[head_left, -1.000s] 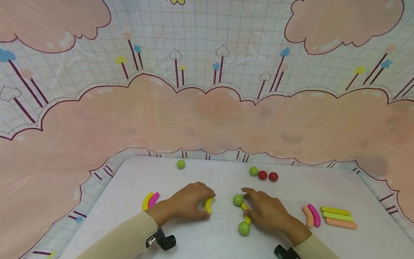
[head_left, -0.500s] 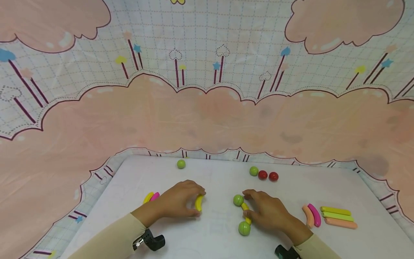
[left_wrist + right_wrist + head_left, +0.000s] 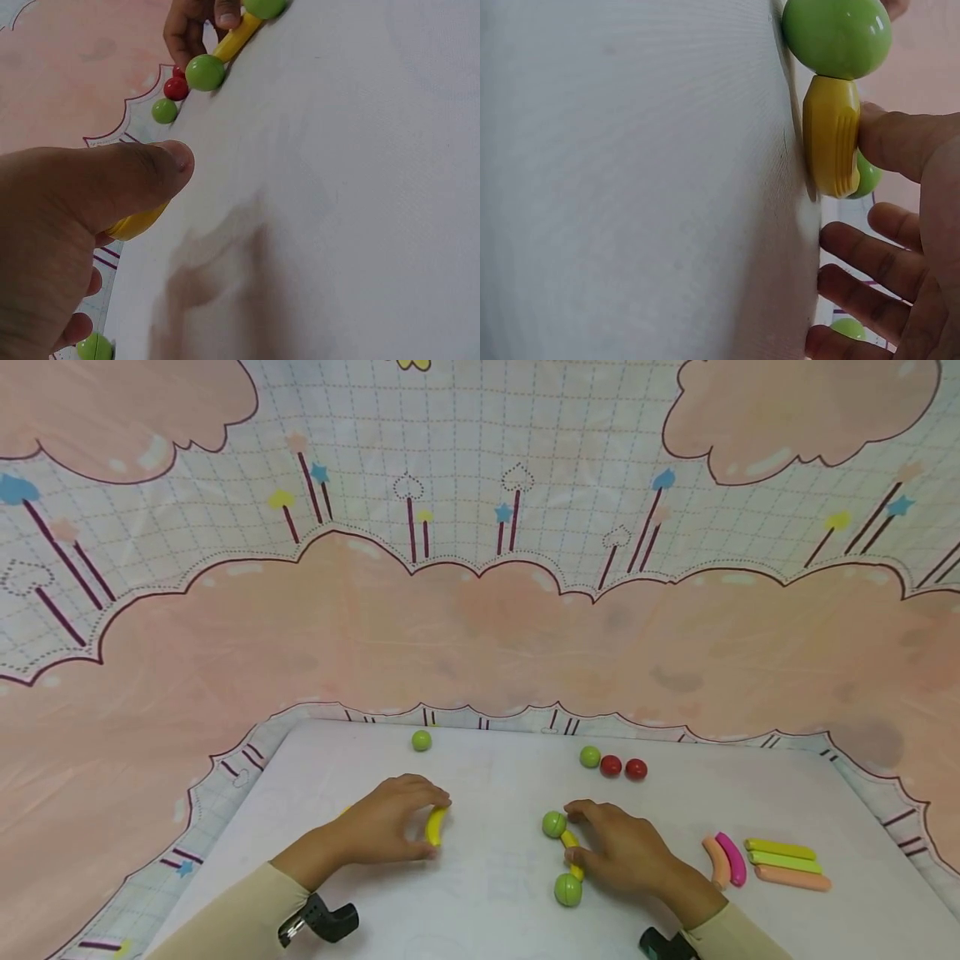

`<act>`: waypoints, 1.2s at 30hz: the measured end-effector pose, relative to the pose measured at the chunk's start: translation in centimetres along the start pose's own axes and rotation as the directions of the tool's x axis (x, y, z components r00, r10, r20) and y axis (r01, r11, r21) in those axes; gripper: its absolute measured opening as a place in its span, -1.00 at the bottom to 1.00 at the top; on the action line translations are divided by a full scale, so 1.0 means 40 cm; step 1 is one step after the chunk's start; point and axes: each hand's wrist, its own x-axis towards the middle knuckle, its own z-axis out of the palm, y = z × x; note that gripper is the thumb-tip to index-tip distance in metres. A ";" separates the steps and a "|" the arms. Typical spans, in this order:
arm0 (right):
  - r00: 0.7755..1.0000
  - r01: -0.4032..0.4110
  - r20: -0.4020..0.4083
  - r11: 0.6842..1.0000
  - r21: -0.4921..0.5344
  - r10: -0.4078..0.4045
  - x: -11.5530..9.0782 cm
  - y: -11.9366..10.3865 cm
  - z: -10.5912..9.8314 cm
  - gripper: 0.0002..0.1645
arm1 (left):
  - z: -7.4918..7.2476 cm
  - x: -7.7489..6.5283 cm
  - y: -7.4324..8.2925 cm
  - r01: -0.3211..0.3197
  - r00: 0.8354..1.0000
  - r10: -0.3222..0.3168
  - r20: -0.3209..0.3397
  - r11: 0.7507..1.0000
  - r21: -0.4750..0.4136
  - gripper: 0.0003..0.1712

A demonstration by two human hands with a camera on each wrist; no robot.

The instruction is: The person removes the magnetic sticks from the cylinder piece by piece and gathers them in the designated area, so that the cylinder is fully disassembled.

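In the head view my left hand [image 3: 378,827] pinches a curved yellow stick [image 3: 434,827] between thumb and fingers, over the white board. The left wrist view shows the thumb lying across that stick, hiding much of it. My right hand [image 3: 626,852] is beside another yellow stick [image 3: 831,139] that joins two green balls, the upper one [image 3: 554,824] and the lower one [image 3: 567,890]. Its thumb touches this stick while the other fingers stay spread, resting near the board. The index fingertip is close to the upper ball; contact there is unclear.
A green ball [image 3: 422,740] sits at the board's [image 3: 480,927] back. Further right are another green ball [image 3: 590,757] and two red balls [image 3: 636,769]. Curved orange and pink sticks [image 3: 731,858] and several straight sticks [image 3: 787,864] lie at right.
My left hand has moved left with the curved yellow stick, now covering most of the yellow and pink sticks at left. My right hand has stayed almost still.
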 end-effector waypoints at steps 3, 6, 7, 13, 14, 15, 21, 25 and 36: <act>1.000 -0.005 0.000 1.000 0.009 0.005 -0.001 0.000 -0.001 -0.28 | -0.004 -0.010 -0.009 0.007 1.000 -0.007 -0.012 1.000 -0.008 -0.32; 1.000 -0.005 -0.001 1.000 0.017 0.005 -0.002 -0.001 -0.002 -0.29 | -0.005 -0.020 -0.018 0.015 1.000 -0.015 -0.018 1.000 -0.008 -0.31; 1.000 -0.005 -0.002 1.000 0.018 0.005 -0.003 -0.001 -0.003 -0.29 | -0.005 -0.023 -0.022 0.018 1.000 -0.018 -0.019 1.000 -0.008 -0.31; 1.000 -0.005 -0.003 1.000 0.017 0.005 -0.003 -0.001 -0.005 -0.28 | -0.005 -0.044 -0.035 0.041 0.999 -0.041 -0.029 0.999 -0.005 -0.27; 1.000 -0.008 0.000 1.000 0.020 0.008 -0.003 -0.002 -0.005 -0.28 | -0.006 -0.049 -0.036 0.046 0.998 -0.046 -0.034 0.999 -0.008 -0.27; 1.000 -0.011 0.003 1.000 0.025 0.011 -0.003 -0.002 -0.006 -0.28 | -0.007 -0.053 -0.037 0.054 0.998 -0.055 -0.036 0.998 -0.012 -0.26; 1.000 -0.020 0.013 0.999 0.034 0.019 -0.002 0.000 -0.006 -0.28 | -0.010 -0.074 -0.045 0.103 0.994 -0.103 -0.028 0.994 -0.023 -0.25; 1.000 -0.015 0.012 0.999 0.033 0.015 0.000 0.002 -0.005 -0.28 | -0.009 -0.089 -0.053 0.109 0.993 -0.110 -0.039 0.994 -0.017 -0.25; 1.000 -0.024 0.012 0.999 0.032 0.023 -0.003 0.001 -0.004 -0.28 | -0.008 -0.124 -0.070 0.152 0.985 -0.155 -0.079 0.988 -0.036 -0.25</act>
